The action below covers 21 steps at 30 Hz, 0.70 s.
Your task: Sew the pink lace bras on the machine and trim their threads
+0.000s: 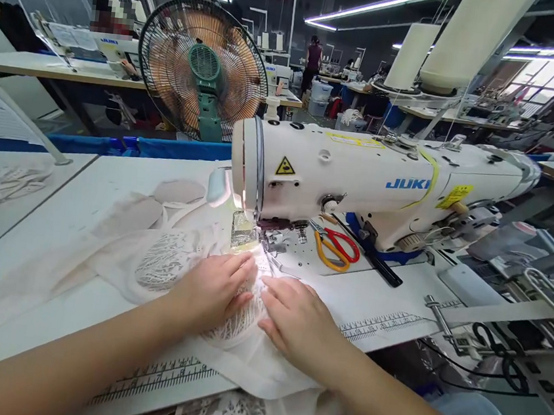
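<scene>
White lace fabric (239, 326), a bra-like piece with sheer panels, runs under the head of a white JUKI sewing machine (306, 164) and hangs over the table's front edge. On its left part, just before the presser foot, my left hand (216, 287) lies flat with the thumb apart. My right hand (301, 325) rests on the right side of the same lace, fingers stretched toward the left hand. Both hands press the fabric from above, close to the lit needle area. The needle tip is hidden. More lace cups (167, 259) spread out left of the machine.
Orange-handled snips (331, 256) and red-handled ones (347, 244) lie beside the machine bed, near a black rod-like tool (382, 268). A large fan (202, 67) stands behind the table. Thread cones (411, 56) rise above the machine. A person (313, 59) stands far back.
</scene>
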Tool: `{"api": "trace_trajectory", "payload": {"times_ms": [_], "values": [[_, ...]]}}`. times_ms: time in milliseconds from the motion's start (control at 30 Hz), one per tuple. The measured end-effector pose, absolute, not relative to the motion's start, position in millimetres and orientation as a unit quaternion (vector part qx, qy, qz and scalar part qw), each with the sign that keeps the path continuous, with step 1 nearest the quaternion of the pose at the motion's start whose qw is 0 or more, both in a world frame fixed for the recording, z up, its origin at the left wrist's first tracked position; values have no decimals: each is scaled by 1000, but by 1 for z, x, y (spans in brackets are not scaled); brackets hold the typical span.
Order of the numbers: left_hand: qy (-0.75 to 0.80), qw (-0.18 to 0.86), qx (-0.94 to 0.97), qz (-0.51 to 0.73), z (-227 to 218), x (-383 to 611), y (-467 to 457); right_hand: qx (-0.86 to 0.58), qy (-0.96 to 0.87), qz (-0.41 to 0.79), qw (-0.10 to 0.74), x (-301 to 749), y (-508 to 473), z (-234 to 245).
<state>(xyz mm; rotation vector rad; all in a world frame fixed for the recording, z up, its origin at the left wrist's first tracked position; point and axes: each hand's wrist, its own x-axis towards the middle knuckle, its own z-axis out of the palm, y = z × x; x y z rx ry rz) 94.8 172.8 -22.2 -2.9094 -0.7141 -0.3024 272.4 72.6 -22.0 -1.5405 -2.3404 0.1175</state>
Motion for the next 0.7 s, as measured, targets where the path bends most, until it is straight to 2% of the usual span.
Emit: {"api": "trace_trajectory", "payload": {"times_ms": [233, 467, 700], "values": [[-170, 53, -984, -16, -22, 94, 187, -487, -854, 25, 182, 268, 81, -37], [-190, 26, -981, -35, -22, 92, 193, -483, -855, -14, 187, 267, 78, -41], [-198, 11, -979, -44, -21, 101, 202, -473, -842, -116, 231, 268, 72, -53]]}}
